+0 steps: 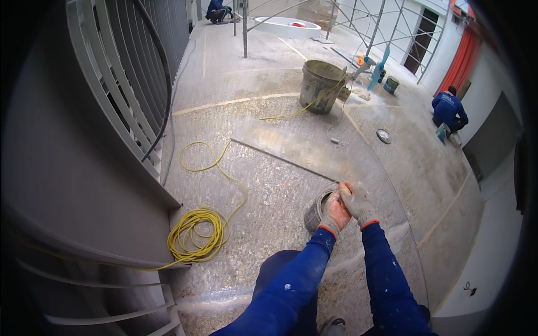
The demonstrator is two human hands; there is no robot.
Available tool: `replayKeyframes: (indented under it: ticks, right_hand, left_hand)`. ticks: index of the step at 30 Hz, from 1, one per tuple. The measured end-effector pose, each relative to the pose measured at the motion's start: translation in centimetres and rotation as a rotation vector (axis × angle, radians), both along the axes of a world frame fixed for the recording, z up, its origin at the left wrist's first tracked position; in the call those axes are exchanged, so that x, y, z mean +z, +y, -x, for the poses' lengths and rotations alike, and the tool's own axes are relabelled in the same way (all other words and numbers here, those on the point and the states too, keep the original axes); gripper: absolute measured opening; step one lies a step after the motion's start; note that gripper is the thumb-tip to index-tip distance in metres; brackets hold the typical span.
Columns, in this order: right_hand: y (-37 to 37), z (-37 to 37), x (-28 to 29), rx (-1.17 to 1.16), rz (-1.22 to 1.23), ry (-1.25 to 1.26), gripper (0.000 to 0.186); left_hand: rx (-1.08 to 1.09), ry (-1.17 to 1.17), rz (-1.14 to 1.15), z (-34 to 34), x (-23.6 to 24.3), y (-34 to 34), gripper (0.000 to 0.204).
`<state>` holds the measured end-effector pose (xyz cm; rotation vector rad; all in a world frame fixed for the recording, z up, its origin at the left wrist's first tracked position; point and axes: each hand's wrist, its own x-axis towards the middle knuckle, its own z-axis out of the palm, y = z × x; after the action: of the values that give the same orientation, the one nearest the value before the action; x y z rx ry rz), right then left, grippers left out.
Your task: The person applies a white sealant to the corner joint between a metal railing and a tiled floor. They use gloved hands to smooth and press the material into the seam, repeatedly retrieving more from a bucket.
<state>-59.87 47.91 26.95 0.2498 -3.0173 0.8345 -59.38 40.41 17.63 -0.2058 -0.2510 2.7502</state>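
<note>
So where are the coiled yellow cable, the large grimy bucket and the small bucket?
Coiled yellow cable (212, 244): head view, on the coil's lower right strands.
Large grimy bucket (318, 90): head view, on its outer wall.
Small bucket (311, 217): head view, on its outer wall.

White lettering (448, 96), on a co-worker's blue shirt (446, 109), illegible (too small)

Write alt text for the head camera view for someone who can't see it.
A person's left hand and right hand, in pale, orange-cuffed work gloves, meet at a small round grey bucket on a rough grey floor. A coiled yellow cable lies left; a large dirty grey bucket stands ahead.
</note>
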Motion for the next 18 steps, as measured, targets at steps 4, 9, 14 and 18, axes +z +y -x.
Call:
replayKeyframes:
  ticks: [4, 9, 14, 18]
  right_hand:
    - [-3.6, -2.7, -1.6, 0.149, 0.180, 0.161, 0.036]
    - [-2.9, -6.1, 1.1, 0.193, 0.182, 0.037, 0.037]
    - [-0.6, 0.6, 2.8, 0.061, 0.009, 0.122, 0.046]
    - [-3.2, 1.5, -3.5, 0.029, -0.015, 0.505, 0.038]
  left_hand:
    - [0.253, -0.210, 0.273, -0.6, -0.6, -0.7, 0.042]
    - [0.146, -0.268, 0.171, 0.1, -0.5, -2.2, 0.052]
    - [0.149, 0.107, 0.205, 1.0, -0.1, -0.7, 0.058]
    - [0.023, 0.241, -0.038, 0.6, -0.7, -0.6, 0.057]
